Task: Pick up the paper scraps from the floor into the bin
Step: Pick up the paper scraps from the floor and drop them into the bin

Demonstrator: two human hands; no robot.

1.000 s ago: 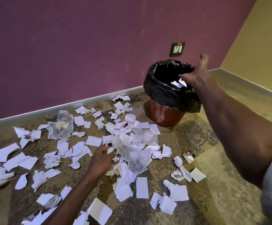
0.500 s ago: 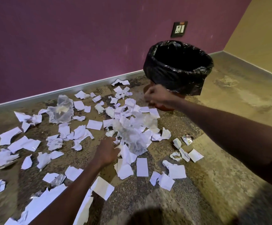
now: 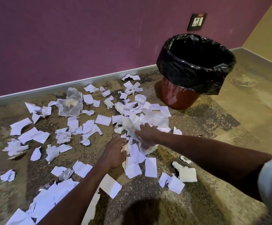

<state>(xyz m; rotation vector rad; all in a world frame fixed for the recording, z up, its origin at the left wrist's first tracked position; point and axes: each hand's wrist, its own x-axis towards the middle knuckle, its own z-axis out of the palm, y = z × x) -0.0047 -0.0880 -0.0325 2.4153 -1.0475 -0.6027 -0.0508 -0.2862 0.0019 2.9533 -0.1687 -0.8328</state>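
Note:
White paper scraps (image 3: 103, 119) lie scattered over the mottled floor. They are thickest in a heap (image 3: 149, 114) in front of the bin. The red bin (image 3: 177, 96) has a black liner (image 3: 180, 69) and stands upright at the right, near the wall. My left hand (image 3: 114, 151) is down at the near side of the heap, its fingers curled round a few scraps. My right hand (image 3: 147, 133) lies on the crumpled paper in the heap with fingers spread. The inside of the bin is dark.
A crumpled translucent wrapper (image 3: 70, 104) lies near the skirting at the left. Bits of foil (image 3: 66, 174) sit among the near scraps. The purple wall carries a socket plate (image 3: 196, 21) above the bin. A yellow wall closes the corner at the right.
My right hand has come back from over the bin, down and left onto the heap. My left hand stays at the heap's near edge. The camera has tilted down.

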